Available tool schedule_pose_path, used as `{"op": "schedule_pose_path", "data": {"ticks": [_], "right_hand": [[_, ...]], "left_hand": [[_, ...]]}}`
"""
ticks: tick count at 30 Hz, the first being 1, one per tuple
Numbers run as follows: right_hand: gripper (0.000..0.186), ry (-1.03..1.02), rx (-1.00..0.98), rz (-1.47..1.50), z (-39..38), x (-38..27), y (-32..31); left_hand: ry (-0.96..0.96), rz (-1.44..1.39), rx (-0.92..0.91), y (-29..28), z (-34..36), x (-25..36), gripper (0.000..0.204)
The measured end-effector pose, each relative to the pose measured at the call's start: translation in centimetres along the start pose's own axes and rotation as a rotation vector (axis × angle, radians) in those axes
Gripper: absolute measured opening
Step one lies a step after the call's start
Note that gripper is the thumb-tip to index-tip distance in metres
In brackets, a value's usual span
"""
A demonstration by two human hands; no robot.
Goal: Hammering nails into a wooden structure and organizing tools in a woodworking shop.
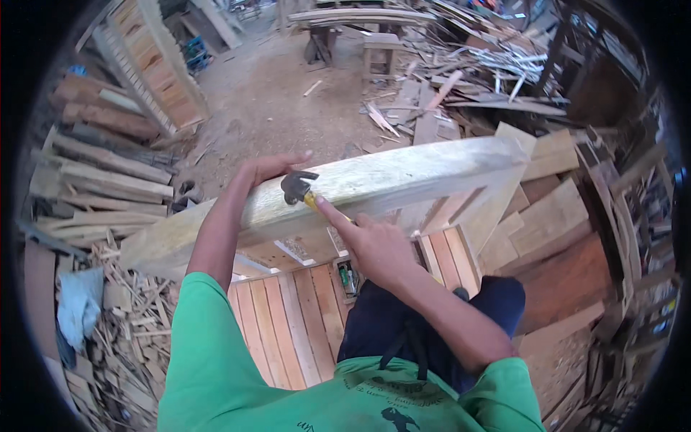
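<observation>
We had our right hand (pixel 380 250) wrapped round the yellow-handled hammer (pixel 295 189), its head over the wooden beam (pixel 403 170). Our left hand (pixel 273 168) lay across the beam's far edge, fingers partly hidden, so we couldn't tell its grip. Beyond the beam, rightward, scrap wood (pixel 479 79) lay heaped.

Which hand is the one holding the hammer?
The right hand: it is wrapped around the yellow-handled hammer. The left hand lies at the far edge of the pale wooden beam, and no tool shows in it.
</observation>
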State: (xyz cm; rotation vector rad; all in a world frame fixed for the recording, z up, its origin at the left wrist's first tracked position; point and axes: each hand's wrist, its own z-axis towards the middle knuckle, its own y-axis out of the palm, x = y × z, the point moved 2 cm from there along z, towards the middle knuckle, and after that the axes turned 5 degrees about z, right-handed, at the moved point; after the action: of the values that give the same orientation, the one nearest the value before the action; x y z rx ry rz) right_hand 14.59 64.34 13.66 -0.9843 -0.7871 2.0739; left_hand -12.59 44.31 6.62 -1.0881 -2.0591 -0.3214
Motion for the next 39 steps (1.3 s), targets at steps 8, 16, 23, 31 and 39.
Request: {"op": "schedule_pose_path", "data": {"ticks": [8,16,23,31,39], "right_hand": [[0.065,0.013,0.214,0.189,-0.1,-1.8,-0.2],[0.067,0.189,-0.173,-0.013,-0.1,-0.1,-1.4],[0.062,0.361,-0.017,-0.129,-2.8,6.7,-5.2],[0.056,0.469,0.123,0.186,-5.3,12.5,-7.2],[0.057,0.57,0.038,0.239,-5.3,12.7,-6.9]], "left_hand": [[0.768,0.198,0.44,2.4,-4.7,2.4,0.056],[0.398,0.145,0.527,-0.5,-2.2,0.2,0.083],[0.473,1.001,1.188,6.6,-8.8,-1.6,0.056],[0.818,0.662,1.482,25.7,-3.0,-10.2,0.047],[0.387,0.821,0.764,33.9,14.6,-19.8,0.035]]}}
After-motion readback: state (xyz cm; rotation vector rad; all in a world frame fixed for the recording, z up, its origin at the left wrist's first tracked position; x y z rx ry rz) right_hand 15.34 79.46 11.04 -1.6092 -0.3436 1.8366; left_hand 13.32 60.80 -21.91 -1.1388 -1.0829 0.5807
